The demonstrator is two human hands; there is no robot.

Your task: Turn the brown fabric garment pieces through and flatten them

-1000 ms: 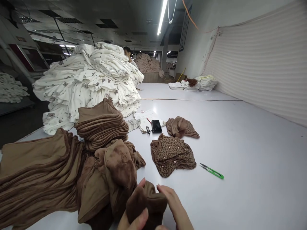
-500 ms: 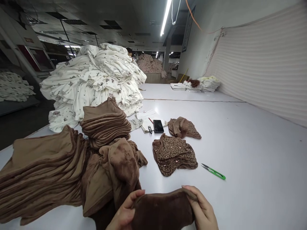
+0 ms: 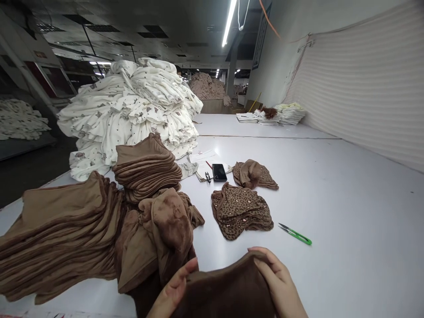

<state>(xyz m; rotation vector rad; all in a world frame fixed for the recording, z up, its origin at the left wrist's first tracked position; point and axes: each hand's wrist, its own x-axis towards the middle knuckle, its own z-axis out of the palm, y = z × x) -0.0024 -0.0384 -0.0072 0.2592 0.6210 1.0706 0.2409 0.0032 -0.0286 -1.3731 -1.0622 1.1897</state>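
Both my hands hold one dark brown fleece piece at the table's near edge. My left hand pinches its left corner with thumb on top. My right hand grips the right corner, fingers curled over the edge. The piece is stretched flat between them. Just left of it lies a heap of loose brown fleece pieces. A stack of leopard-print pieces lies beyond my hands, and green thread snips lie to its right.
Tall stacks of tan-brown fabric fill the left side, with a second stack behind. A big pile of white printed cloth rises behind those. A black phone, papers and another leopard piece lie mid-table. Folded stacks sit far back.
The bunched brown piece has been spread out between my two hands and lifted slightly; my right hand went from open beside it to gripping its right corner.
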